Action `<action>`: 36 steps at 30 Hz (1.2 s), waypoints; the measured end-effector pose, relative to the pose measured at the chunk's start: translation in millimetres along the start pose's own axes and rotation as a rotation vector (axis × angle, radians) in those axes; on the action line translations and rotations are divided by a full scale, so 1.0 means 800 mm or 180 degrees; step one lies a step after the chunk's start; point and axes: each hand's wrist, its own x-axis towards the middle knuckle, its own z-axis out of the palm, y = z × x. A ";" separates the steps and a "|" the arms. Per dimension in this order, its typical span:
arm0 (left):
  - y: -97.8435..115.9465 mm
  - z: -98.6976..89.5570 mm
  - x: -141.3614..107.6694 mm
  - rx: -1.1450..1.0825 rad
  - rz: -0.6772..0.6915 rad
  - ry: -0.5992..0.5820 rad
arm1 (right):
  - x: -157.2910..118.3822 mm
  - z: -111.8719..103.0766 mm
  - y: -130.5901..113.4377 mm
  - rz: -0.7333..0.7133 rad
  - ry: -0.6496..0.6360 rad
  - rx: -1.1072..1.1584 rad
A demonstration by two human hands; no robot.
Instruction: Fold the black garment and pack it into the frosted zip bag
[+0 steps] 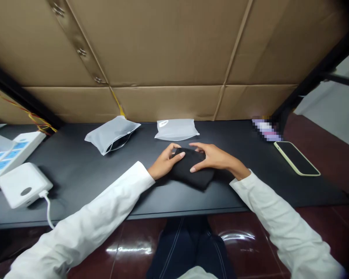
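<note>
A folded black cloth [190,170] lies on the dark tabletop [75,182], near the middle of the view. My left hand [165,162] rests against its left side, with the fingertips on the upper edge of the fold. My right hand [212,158] lies across its top with the fingers spread. No firm grip shows in either hand. White sleeves cover both forearms. The part of the cloth under my hands is hidden.
Two frosted plastic zip bags [112,134] [176,130] lie behind the cloth. A smartphone [296,158] sits at the right, and a white power strip [14,155] and corded white charger [25,185] sit at the left. A cardboard wall stands behind the table.
</note>
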 end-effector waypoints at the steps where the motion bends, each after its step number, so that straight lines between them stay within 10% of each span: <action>1: 0.000 0.001 0.001 0.0199 0.0159 0.0009 | -0.001 -0.003 -0.001 0.0099 -0.0272 0.0046; 7: -0.008 -0.040 0.033 0.2889 0.2070 0.0901 | -0.003 -0.008 -0.002 0.0421 -0.0803 0.1190; 14: -0.023 -0.121 0.084 0.4217 0.2202 0.0856 | 0.029 0.006 0.041 0.0956 0.1629 0.2670; 21: -0.020 -0.099 0.077 0.3924 0.2850 0.0485 | 0.006 0.019 0.033 -0.0668 0.3521 0.0612; 29: -0.014 -0.045 0.058 0.2254 0.2638 -0.0167 | 0.001 0.039 0.013 -0.2817 0.0571 -0.0948; 36: -0.021 -0.051 0.065 0.2444 0.2864 -0.0180 | 0.023 0.034 0.025 -0.2961 0.0653 -0.1160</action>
